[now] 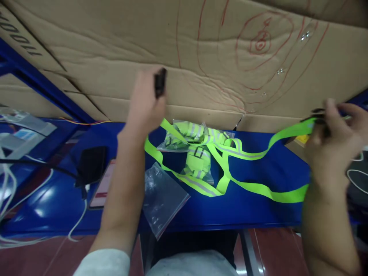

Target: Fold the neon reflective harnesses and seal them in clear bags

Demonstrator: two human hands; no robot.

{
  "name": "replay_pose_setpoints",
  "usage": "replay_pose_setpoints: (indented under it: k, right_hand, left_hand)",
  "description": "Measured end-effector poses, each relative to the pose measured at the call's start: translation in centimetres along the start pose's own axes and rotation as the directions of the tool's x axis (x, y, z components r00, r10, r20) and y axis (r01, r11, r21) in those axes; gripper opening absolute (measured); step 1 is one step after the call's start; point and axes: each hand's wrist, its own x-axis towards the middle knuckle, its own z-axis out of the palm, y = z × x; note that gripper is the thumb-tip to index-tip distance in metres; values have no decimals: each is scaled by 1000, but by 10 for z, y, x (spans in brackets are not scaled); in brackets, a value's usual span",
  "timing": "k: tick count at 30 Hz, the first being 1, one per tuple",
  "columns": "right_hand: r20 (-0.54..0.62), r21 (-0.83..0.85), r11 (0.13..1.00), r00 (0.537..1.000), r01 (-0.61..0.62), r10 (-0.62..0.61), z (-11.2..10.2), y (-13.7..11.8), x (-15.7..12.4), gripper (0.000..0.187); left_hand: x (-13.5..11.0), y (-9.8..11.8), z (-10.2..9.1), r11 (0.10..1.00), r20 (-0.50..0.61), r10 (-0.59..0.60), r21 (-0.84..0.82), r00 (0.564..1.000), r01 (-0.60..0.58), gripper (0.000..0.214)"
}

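Observation:
My left hand (145,103) is raised over the blue table (253,211), closed on a black buckle (160,82) at one end of a neon yellow-green reflective strap (230,180). The strap loops down across the table and runs up to my right hand (333,134), which pinches its other end by another dark buckle (319,113). Under the strap lie folded reflective straps packed in clear bags (197,151).
An empty clear zip bag (161,199) hangs over the table's front edge. A black phone (92,165), a second phone with a pink screen (103,184) and white cables (8,184) lie at left. Cardboard sheets (201,50) with red pen marks stand behind.

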Motion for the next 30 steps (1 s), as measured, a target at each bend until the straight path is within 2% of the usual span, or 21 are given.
replay_pose_setpoints:
  k: [1, 2, 5, 7, 9, 14, 18, 22, 27, 30]
  right_hand:
    - [2, 65, 992, 994, 110, -110, 7, -25, 3, 59]
    - [0, 137, 978, 987, 160, -162, 12, -53, 4, 62]
    - [59, 342, 921, 973, 189, -221, 18, -143, 3, 57]
    - [99, 443, 879, 965, 177, -244, 19, -185, -1, 57]
    - [132, 498, 853, 959, 154, -250, 21, -207, -5, 59]
    - [112, 513, 848, 968, 136, -223, 26, -212, -10, 57]
    - [129, 434, 891, 970, 132, -206, 27, -210, -11, 58]
    - [186, 376, 921, 965, 102, -183, 36, -210, -16, 56]
    - [287, 553, 827, 909, 100, -301, 38, -211, -20, 62]
    - [313, 646, 753, 858, 123, -408, 30, -203, -10, 66]
  left_hand:
    - [-3, 24, 4, 999, 68, -11, 43, 998, 8, 56]
    - [-6, 47, 7, 996, 133, -31, 84, 991, 20, 61]
    - [-15, 98, 10, 973, 267, -85, 230, 960, 22, 73]
    - [-19, 114, 9, 964, 299, -123, 261, 946, 43, 74]
    - [-20, 120, 9, 958, 299, -156, 279, 941, 70, 75]
    - [-22, 121, 11, 944, 259, -177, 316, 949, 90, 72]
    - [-26, 130, 17, 945, 271, -185, 314, 945, 94, 74]
    - [-32, 137, 24, 968, 300, -159, 235, 940, 89, 68]
    - [-35, 131, 34, 998, 226, -62, 16, 972, 60, 60]
    - [-29, 125, 28, 999, 240, -33, -25, 970, 40, 76]
